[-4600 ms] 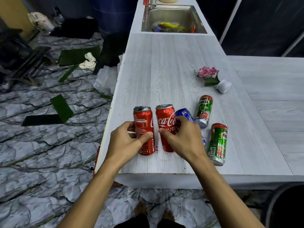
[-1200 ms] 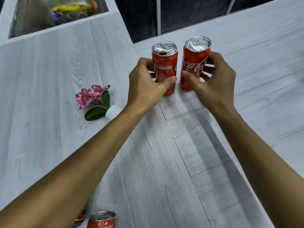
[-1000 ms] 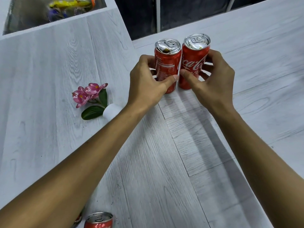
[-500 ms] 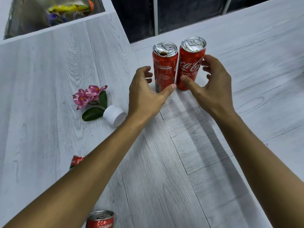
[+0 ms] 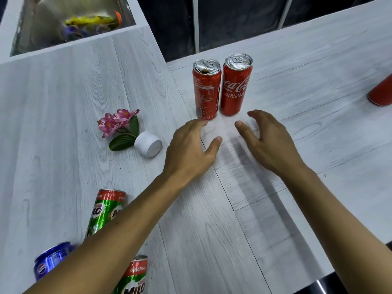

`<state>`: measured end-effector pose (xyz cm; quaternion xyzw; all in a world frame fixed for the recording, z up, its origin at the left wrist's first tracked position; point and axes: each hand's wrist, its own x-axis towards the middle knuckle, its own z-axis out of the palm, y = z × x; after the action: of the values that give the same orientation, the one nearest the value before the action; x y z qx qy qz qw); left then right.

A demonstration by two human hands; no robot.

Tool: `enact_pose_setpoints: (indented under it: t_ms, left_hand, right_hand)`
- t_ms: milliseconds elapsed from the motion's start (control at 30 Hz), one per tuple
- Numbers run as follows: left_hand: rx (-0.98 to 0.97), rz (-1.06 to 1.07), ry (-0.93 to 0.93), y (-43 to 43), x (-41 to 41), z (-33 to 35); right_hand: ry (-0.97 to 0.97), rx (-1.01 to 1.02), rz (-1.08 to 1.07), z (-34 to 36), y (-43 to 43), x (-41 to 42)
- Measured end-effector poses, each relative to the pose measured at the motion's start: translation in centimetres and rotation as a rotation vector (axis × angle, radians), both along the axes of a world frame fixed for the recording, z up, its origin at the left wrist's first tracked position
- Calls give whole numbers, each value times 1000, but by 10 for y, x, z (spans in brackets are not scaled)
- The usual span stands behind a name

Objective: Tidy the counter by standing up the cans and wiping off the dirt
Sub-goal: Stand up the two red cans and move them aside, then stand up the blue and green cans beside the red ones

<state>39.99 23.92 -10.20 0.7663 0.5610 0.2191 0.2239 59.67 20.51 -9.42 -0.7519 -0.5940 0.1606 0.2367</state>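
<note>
thinking~22 words, lower case, past tense, open with an adverb. Field notes. No reference to earlier frames.

"there, two red cans [..] stood upright, touching, just beyond both hands; left hand [..] and right hand [..] hovered empty, fingers loosely spread, neither touching a can."

"Hovered" fine. Count: there(1) two(2) red(3) cans(4) stood(5) upright(6) side(7) by(8) side(9) just(10) beyond(11) the(12) fingertips(13); left hand(15) and right hand(18) hung(19) empty(20), fingers(21) loosely(22) spread(23), touching neither(25). OK about.

"fingertips" with point? A point after fingertips is only needed if I put it; first naming of a thing... avoid "fingertips". Use "just beyond both hands".

Points: cans - two cans; name "two red cans" single point? Better name each: "left red can" [image 5: 206, 90], "right red can" [image 5: 236, 85]. Wordy. Could use "red cans" with one point on one can... ambiguous. I'll name them separately: "nutrition-label can" and "coca-cola can". Hmm. "upright, one red can [..] touching another red can"? Names: "left red can", "right red can".

Are they touching? Appears touching or just beside. Say "side by side".

Left hand point: 900,720. Right hand: 1270,690.

Text: "ahead, left red can [image 5: 206, 90] and right red can [image 5: 236, 85] stood upright side by side, just beyond left hand [image 5: 191, 149] and right hand [image 5: 269, 143], both empty, fingers loosely spread."

Count: ahead1 left2 red3 can4 and5 right6 red7 can8 stood9 upright10 side11 by12 side13 just14 beyond15 left16 hand17 and18 right19 hand20 both21 empty22 fingers23 loosely24 spread25. Fine.ahead, left red can [image 5: 206, 90] and right red can [image 5: 236, 85] stood upright side by side, just beyond left hand [image 5: 191, 149] and right hand [image 5: 269, 143], both empty, fingers loosely spread.

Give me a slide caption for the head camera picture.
Open left hand and right hand near two upright red cans; Milo cans and blue can lie tipped.

The left forearm [image 5: 118, 236] is covering the near half of the upper Milo can [image 5: 106, 209] and one top corner of the lower Milo can [image 5: 133, 276], which the bottom edge is also cutting off. The blue can [image 5: 51, 259] is showing blurred, one end lying under that forearm. The right edge is cutting through a red can [image 5: 381, 92], leaving only one end showing. In the sink [image 5: 25, 28], the yellow thing [image 5: 91, 19] is blurring past telling.
</note>
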Motion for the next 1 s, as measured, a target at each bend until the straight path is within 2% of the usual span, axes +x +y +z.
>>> enact_pose_setpoints:
  t_ms: [233,467,667,1000]
  left_hand:
    - [44,-98,92,-19,1,5]
    - [74,-108,113,-37,-8,15]
    - [103,-88,89,-66,-37,33]
    - [136,-39,26,-149,-131,63]
  right_hand:
    - [-200,21,133,13,-33,-9]
    - [-313,49,172,28,-56,-26]
    - [-305,76,167,42,-87,-59]
    - [-214,127,147,53,-159,-151]
